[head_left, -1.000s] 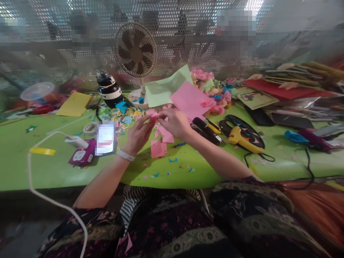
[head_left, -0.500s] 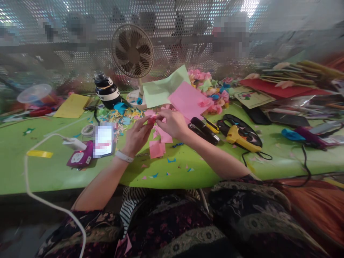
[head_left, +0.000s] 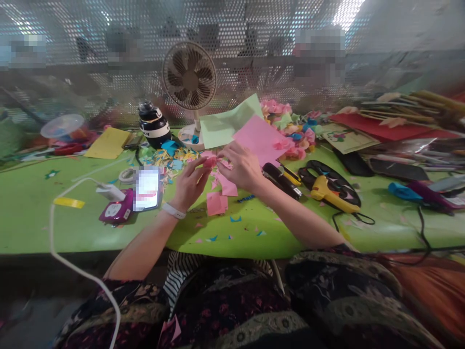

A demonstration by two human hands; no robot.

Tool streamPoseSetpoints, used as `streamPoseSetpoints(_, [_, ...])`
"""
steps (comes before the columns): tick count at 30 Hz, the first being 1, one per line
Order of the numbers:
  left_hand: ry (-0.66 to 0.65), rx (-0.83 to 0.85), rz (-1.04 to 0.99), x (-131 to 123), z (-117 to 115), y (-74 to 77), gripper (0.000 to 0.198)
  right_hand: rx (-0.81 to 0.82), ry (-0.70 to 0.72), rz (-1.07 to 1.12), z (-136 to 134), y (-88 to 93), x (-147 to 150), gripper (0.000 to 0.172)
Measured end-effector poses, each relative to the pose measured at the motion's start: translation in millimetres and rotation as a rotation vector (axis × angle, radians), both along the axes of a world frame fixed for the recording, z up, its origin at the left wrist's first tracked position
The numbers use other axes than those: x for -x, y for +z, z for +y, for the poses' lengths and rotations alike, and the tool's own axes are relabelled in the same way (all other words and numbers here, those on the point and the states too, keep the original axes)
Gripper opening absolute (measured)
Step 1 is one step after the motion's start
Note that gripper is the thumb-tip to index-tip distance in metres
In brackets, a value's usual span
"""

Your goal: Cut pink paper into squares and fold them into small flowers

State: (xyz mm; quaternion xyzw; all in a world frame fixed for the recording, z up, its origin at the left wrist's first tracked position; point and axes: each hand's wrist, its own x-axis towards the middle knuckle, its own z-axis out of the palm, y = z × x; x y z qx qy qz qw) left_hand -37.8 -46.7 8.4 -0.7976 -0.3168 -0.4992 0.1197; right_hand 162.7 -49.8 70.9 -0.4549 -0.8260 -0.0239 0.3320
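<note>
A small piece of folded pink paper (head_left: 209, 162) is pinched at the fingertips of my left hand (head_left: 190, 184), above the middle of the green table. My right hand (head_left: 240, 167) meets it from the other side, its thumb and fingers bent onto the paper's edge. The fingertips partly cover the paper, so its exact shape is hard to make out. Below my hands lie cut pink paper squares (head_left: 215, 203). Just behind my right hand is a large pink sheet (head_left: 258, 138), overlapping a pale green sheet (head_left: 228, 121).
A black stapler (head_left: 282, 180) and a yellow glue gun (head_left: 332, 195) lie to the right. Pink paper flowers (head_left: 294, 145) are heaped behind. To the left are a lit phone (head_left: 147, 189), a purple power strip (head_left: 118, 208), a black bottle (head_left: 154, 126) and a fan (head_left: 189, 80).
The whole view has shifted slightly, so things appear further right. My right fingers are a little more raised and spread over the pink paper, which stays between both hands.
</note>
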Motion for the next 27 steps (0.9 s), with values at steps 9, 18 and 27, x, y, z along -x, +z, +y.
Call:
streamPoseSetpoints(9, [0.003,0.026,-0.015,-3.1,-2.2,1.6,0.015,-0.039,0.020,-0.069,1.4,-0.8,-0.7,0.018])
streamPoseSetpoints(18, [-0.003,-0.003,-0.038,-3.8,-2.0,2.2,0.015,-0.027,0.013,-0.063,0.6,-0.7,0.1,0.020])
streamPoseSetpoints(27, [0.008,0.018,-0.038,-4.1,-2.5,2.1,0.015,-0.020,0.020,-0.013,0.4,-2.1,0.3,0.016])
